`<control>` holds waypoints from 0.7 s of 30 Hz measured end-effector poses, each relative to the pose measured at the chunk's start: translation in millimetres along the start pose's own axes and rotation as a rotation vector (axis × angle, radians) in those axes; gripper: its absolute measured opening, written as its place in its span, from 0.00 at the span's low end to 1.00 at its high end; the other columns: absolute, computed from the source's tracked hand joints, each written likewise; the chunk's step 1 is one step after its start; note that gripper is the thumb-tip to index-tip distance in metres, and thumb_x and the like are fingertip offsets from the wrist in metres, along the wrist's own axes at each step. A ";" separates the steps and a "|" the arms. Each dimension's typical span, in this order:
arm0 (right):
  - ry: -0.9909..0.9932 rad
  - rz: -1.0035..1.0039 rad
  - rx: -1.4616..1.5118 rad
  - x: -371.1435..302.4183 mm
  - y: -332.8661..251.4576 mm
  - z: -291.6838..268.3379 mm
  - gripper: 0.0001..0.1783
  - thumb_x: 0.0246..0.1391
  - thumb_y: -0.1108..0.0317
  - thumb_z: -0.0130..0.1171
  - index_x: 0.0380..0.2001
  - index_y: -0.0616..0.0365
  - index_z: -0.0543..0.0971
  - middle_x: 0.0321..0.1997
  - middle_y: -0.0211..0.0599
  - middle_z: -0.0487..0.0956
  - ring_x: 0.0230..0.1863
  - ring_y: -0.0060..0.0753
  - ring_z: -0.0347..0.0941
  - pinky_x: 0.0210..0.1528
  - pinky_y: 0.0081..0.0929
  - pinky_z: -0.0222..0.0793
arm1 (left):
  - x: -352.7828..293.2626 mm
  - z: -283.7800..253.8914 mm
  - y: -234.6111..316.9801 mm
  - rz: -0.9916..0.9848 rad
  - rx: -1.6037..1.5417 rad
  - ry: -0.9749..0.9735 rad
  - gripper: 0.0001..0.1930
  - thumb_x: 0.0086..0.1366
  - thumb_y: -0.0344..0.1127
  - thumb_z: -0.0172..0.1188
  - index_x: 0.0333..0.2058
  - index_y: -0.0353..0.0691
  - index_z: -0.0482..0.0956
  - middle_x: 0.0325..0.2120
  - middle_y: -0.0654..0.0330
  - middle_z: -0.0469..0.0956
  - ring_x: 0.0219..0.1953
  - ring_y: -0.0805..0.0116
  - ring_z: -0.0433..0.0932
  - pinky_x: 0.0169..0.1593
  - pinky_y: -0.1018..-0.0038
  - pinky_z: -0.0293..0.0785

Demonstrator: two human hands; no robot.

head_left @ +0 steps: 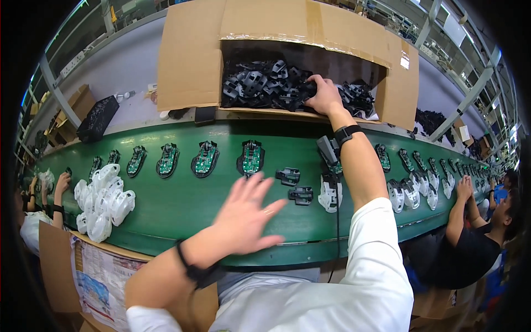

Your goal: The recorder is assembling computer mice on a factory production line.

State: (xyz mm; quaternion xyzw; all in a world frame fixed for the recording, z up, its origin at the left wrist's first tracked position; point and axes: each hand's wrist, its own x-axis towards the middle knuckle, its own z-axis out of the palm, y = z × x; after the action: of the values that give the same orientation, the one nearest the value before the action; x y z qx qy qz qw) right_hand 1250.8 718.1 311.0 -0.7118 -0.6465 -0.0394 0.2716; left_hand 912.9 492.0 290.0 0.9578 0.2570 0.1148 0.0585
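My right hand (325, 95) reaches into the large cardboard box (191, 55) at the back. Its thumb and fingers curl round a dark plastic part (305, 91) in a heap of grey and black plastic parts (255, 83); the fingertips are partly hidden. Nearer, my left hand (243, 216) hangs over the green belt with spread fingers and nothing in them, slightly blurred. Just beyond it lies a computer mouse base with a green circuit board (251, 157). To its right are two dark grey plastic parts (289, 176), one nearer than the other.
Mouse bases with boards (167, 160) line the belt (160, 216). White shells (105, 202) are piled at left; more white shells (410, 193) lie at right. Beside my right forearm stand a grey device (328, 149) and its cable. Co-workers sit on both sides.
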 end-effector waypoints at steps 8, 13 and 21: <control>0.398 -0.257 0.223 -17.9 -1.9 -15.2 0.32 0.33 0.74 0.76 0.48 0.48 0.80 0.49 0.45 0.79 0.56 0.53 0.74 0.59 0.41 0.73 | 49.7 92.3 6.7 -0.139 0.015 -0.068 0.38 0.65 0.65 0.57 0.70 0.60 0.64 0.72 0.42 0.53 0.73 0.35 0.53 0.68 0.33 0.53; 0.635 -0.234 0.555 -41.9 -23.0 -43.2 0.29 0.37 0.72 0.78 0.47 0.53 0.80 0.46 0.37 0.80 0.50 0.37 0.75 0.55 0.34 0.73 | -46.0 56.6 -25.6 -0.026 0.106 -0.157 0.36 0.68 0.61 0.56 0.71 0.60 0.61 0.73 0.47 0.54 0.72 0.39 0.55 0.66 0.35 0.57; -0.283 -0.219 1.130 -239.6 -151.7 22.3 0.36 0.40 0.70 0.80 0.54 0.54 0.74 0.53 0.33 0.74 0.54 0.28 0.72 0.60 0.30 0.69 | -174.8 1.6 -126.5 -0.259 0.229 -0.293 0.37 0.66 0.53 0.60 0.72 0.59 0.60 0.73 0.46 0.54 0.70 0.40 0.60 0.65 0.42 0.63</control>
State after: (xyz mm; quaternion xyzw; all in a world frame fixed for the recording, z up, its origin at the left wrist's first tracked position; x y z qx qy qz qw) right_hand 1062.8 514.9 245.4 -0.3843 -0.6668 0.3784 0.5142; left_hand 705.6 512.4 233.7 0.9235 0.3781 -0.0640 0.0002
